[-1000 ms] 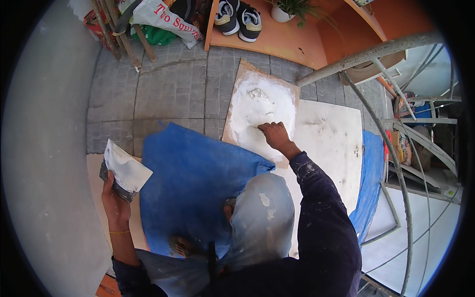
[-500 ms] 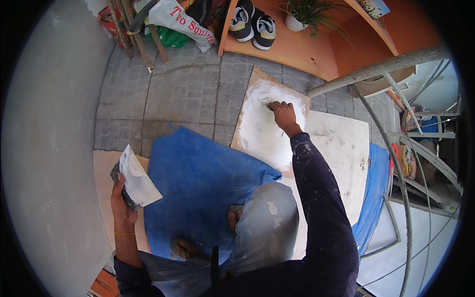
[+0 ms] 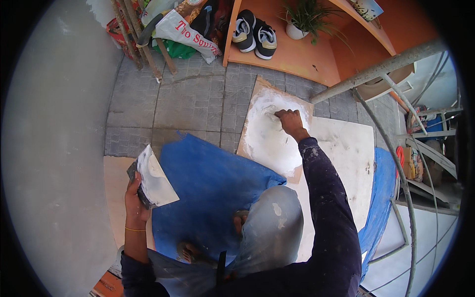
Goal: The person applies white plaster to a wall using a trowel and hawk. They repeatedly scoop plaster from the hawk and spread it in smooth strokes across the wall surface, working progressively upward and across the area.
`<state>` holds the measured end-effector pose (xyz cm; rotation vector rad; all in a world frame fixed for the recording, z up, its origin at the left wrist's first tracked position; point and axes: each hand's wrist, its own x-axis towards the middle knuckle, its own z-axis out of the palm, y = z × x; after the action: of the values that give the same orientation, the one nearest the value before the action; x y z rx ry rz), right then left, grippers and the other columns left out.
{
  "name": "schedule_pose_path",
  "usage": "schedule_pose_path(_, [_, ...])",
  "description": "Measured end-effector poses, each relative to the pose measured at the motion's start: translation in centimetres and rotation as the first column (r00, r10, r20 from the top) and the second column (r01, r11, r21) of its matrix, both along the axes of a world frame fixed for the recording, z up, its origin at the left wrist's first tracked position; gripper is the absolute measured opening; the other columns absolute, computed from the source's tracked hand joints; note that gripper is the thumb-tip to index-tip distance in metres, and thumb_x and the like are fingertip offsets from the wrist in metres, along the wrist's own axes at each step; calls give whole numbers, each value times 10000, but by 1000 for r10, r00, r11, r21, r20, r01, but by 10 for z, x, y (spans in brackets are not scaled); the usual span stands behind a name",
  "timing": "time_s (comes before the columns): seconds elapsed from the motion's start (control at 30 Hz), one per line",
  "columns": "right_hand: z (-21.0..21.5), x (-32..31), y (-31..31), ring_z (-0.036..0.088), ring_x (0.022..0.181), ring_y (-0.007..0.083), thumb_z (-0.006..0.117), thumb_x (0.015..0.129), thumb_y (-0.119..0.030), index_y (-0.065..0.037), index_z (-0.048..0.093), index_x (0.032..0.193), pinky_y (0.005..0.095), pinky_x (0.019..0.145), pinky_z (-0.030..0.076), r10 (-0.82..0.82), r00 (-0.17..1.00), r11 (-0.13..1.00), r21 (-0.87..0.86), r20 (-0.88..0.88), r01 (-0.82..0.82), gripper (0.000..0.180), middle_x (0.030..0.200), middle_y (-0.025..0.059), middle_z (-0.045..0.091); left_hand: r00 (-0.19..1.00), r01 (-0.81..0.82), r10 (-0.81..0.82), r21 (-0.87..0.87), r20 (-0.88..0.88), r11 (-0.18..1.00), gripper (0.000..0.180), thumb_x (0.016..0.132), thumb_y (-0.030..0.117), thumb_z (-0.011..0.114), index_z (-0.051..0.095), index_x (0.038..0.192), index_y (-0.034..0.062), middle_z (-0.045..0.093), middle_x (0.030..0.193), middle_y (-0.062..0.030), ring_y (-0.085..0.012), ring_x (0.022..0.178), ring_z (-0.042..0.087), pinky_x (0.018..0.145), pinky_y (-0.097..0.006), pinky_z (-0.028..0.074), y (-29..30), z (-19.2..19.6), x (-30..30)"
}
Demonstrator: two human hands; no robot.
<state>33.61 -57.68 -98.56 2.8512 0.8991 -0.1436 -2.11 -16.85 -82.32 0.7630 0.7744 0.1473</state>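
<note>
Scaffold pole crowds right hand; leftward paving open.

The left hand at seven o'clock grips a plaster-smeared trowel. The right hand, near one o'clock, presses into white plaster spread on a board. Blue tarp lies between them.

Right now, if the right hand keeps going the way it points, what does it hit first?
The right hand points up-frame, already in white plaster on a board. Beyond that, grey paving, then probably the orange shelf edge; depth unclear.
</note>
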Motion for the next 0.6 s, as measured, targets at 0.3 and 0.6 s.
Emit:
schedule_pose_path(0.3, [-1, -12, -4, 621, 986, 226, 535, 895, -105, -177, 660, 1154, 430, 827, 425, 11, 999, 998, 68, 48, -14, 297, 1087, 12, 672, 998, 14, -16, -23, -69, 1000, 350, 997, 186, 499, 522, 1305, 21, 635, 1213, -67, -190, 1092, 618, 963, -330, 481, -1, -18, 5])
schedule_pose_path(0.6, [13, -42, -41, 631, 1023, 249, 535, 918, -113, -170, 633, 1220, 414, 866, 470, -12, 961, 994, 102, -276, 42, 323, 1131, 54, 672, 998, 50, -51, -29, -36, 998, 309, 990, 201, 551, 566, 1252, 38, 656, 1165, -60, -179, 1023, 648, 891, -332, 522, -31, -18, 36])
